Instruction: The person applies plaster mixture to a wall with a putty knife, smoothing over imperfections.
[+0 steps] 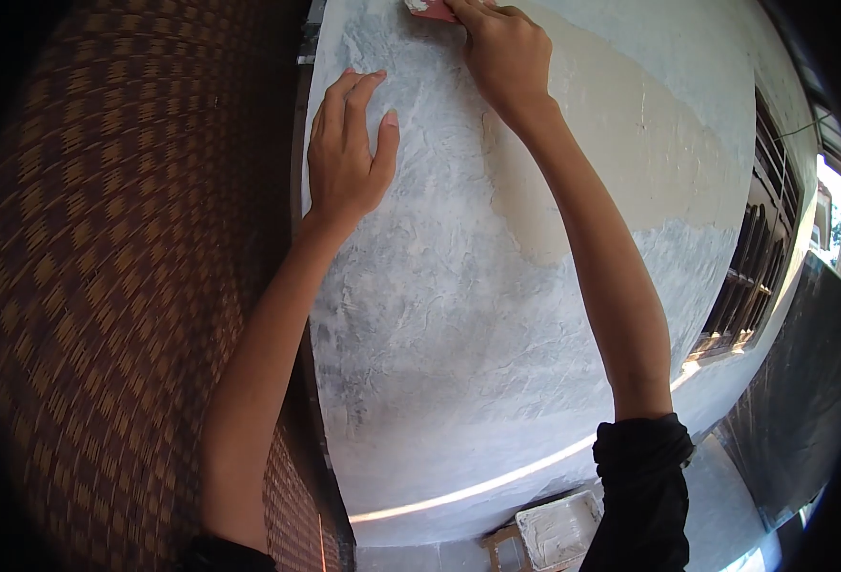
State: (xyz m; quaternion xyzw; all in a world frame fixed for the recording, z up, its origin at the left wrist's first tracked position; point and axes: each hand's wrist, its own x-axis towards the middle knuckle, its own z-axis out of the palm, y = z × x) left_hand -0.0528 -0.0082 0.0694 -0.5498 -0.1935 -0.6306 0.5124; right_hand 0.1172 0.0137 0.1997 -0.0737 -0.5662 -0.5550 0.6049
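My right hand (514,59) reaches up to the top edge of the view, its fingers closed on a red putty scraper (434,10) with white paste on its face. The upper part of the scraper is cut off by the frame. Before me is a rough grey-white plastered wall (439,343), and the scraper lies against its upper part. To the left and lower down, my left hand (350,153) is held up near the wall's edge, fingers loosely spread and nothing in them. A smooth beige patch of coating (620,143) spreads to the right of my right hand.
A woven bamboo panel (125,267) fills the left side, meeting the wall at a dark post (298,400). Down on the floor stands a tray (558,529) smeared with white paste. A barred window (759,229) is set in the wall at right.
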